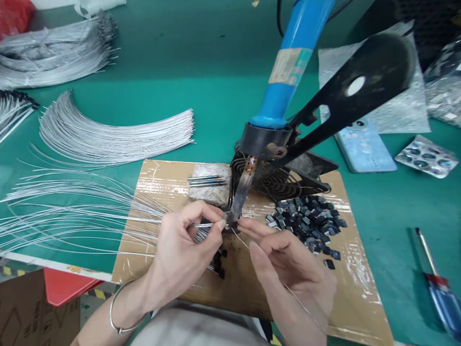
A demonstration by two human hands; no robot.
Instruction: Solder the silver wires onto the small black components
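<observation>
My left hand [182, 252] is closed in a pinch around a thin grey wire [202, 225], its fingertips just left of the hot end of a blue soldering iron [279, 89]. The iron points downward in a black stand arm [345, 91]. In my right hand [288, 269] runs a thin strand of solder wire [242, 239], its upper end close to the iron's tip. My right fingertips come near the tip from the other side. The joint between the hands is small and partly hidden by fingers. Under my left hand lie wires with black connectors [218, 264].
Small black connectors [309, 223] are heaped on the cardboard [353, 269]. A worn sponge block [211, 185] carries several thin rods. Grey wire bundles [122, 137] lie left. On the right are a phone [367, 146], a blister pack [427, 156] and a screwdriver [441, 300].
</observation>
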